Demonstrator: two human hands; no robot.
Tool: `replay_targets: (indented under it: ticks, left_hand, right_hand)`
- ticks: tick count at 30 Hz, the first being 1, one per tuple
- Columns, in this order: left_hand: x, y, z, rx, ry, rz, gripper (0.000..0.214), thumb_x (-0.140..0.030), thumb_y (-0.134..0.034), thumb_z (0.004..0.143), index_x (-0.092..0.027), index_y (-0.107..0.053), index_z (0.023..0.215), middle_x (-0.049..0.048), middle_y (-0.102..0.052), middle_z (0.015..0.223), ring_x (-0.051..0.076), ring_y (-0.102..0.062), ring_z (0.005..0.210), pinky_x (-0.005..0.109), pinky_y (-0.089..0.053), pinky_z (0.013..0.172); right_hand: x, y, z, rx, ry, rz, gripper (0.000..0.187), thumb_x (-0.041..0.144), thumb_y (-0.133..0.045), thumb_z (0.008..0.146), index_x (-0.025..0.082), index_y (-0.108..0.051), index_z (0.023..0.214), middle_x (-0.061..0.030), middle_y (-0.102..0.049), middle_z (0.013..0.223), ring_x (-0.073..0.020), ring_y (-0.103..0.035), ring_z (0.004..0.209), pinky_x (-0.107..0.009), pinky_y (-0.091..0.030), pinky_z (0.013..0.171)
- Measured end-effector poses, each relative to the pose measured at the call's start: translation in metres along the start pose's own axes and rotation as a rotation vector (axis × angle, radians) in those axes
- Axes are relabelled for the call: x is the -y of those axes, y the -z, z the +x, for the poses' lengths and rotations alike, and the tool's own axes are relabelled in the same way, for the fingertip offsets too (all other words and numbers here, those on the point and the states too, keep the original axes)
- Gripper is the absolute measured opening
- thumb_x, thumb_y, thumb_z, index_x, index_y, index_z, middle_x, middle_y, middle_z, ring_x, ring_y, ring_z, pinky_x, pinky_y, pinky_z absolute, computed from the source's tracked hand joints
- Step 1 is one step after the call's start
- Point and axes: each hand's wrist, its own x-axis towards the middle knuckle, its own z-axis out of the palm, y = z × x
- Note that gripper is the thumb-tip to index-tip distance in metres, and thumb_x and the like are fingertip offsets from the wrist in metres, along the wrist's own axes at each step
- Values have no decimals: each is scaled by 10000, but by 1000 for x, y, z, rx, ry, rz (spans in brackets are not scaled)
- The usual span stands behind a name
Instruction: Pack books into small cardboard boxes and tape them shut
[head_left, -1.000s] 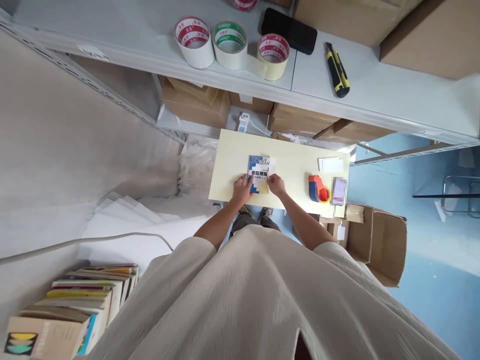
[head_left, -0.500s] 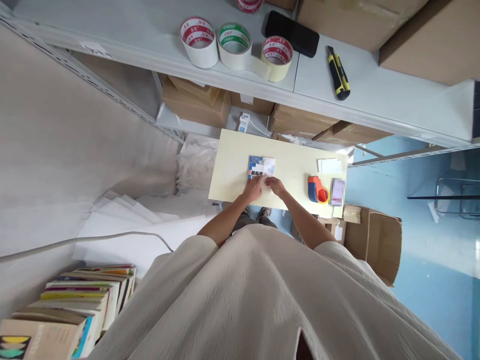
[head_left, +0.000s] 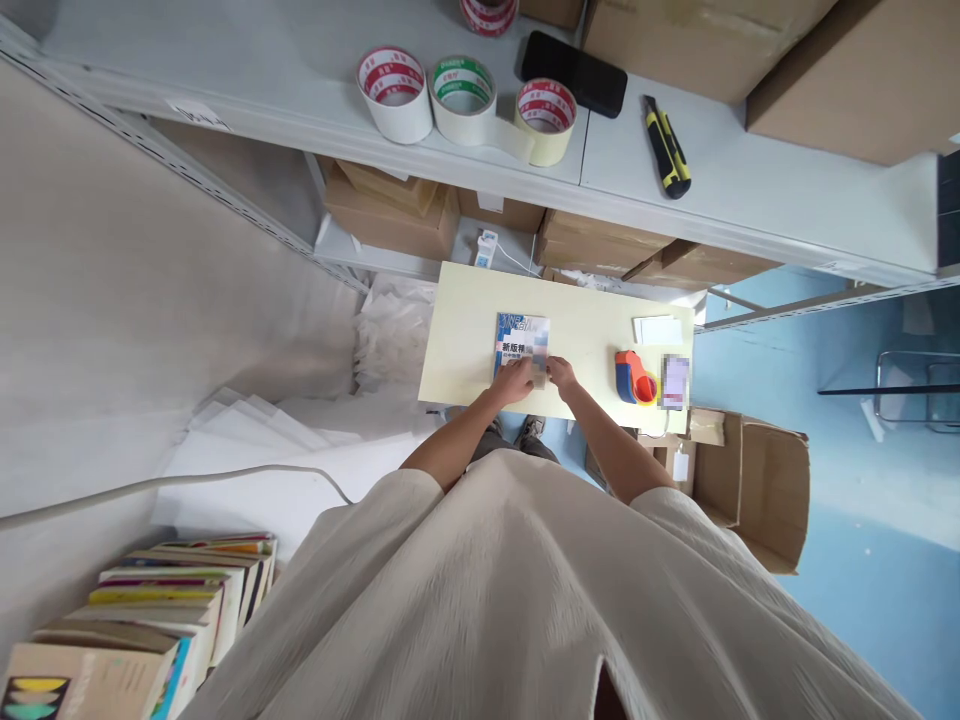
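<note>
Basically, a head-cam view down onto a cream tabletop [head_left: 592, 330], w/ a person's two bare hands at a blue-and-white paperback [head_left: 512, 337] w/ a Chinese title. The paperback lies flat on the tabletop, L of its middle, toward its near edge. Orient.: title end pts to the tabletop's far edge, so text reads right way up for the wearer; long axis runs approx. far edge to near edge. Part of the cover is blurred.

L hand [head_left: 514, 382]: back up, resting over the cover's near end, forearm slanting in from the tabletop's near side; can't tell if it grips or just presses. R hand [head_left: 559, 372]: at the cover's R edge, fingers bent in, forearm angled L; grip too small to read, can't tell if it pinches anything.

Also: red-and-blue tape dispenser [head_left: 635, 378], phone [head_left: 675, 382] w/ pixelated screen & white cards [head_left: 658, 330], all at tabletop's R end; open cardboard box [head_left: 772, 485] just R of tabletop; grey shelf [head_left: 780, 190] w/ tape rolls [head_left: 397, 118] & a yellow-black utility knife [head_left: 667, 150] beyond tabletop's far edge.
</note>
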Motion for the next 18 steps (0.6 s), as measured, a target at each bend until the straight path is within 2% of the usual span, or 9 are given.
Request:
replay_targets:
  ticks: [5,9,14,18]
  left_hand:
    - [-5,14,-3,-39,18,-172,784,-438,-854,1037,-166,-546,1705,216,-718,1677,435,-688,1530,536,-576,1241]
    - [1,32,-10,-132,58,-419,683,-507,-875,1007,-259,-611,1586,152,-803,1548,362,-810,1341,449,-655,1088]
    - [20,58,-27,-274,162,-528,459,-469,-842,1023,-285,-639,1392,84,-863,1373,291,-847,1166,388,-643,997]
    - [46,70,-39,-390,247,-478,261,-378,-764,1061,-273,-668,1280,80,-869,1236,294,-826,1106,372,-605,965]
  right_hand:
    - [18,-7,-6,38,-17,44,396,662,-728,932,278,-639,883,-44,-725,890,-229,-686,854,-334,-566,751]
    - [33,-22,-20,70,21,182,541,801,-719,967,273,-624,902,-51,-731,946,-216,-670,813,-342,-581,751]
    - [51,-46,-38,179,75,238,621,878,-680,979,269,-640,865,-31,-742,928,-211,-695,883,-339,-586,862]
    - [60,-69,-43,341,118,261,587,858,-711,961,272,-731,965,-46,-811,1005,-248,-761,1011,-351,-579,907]
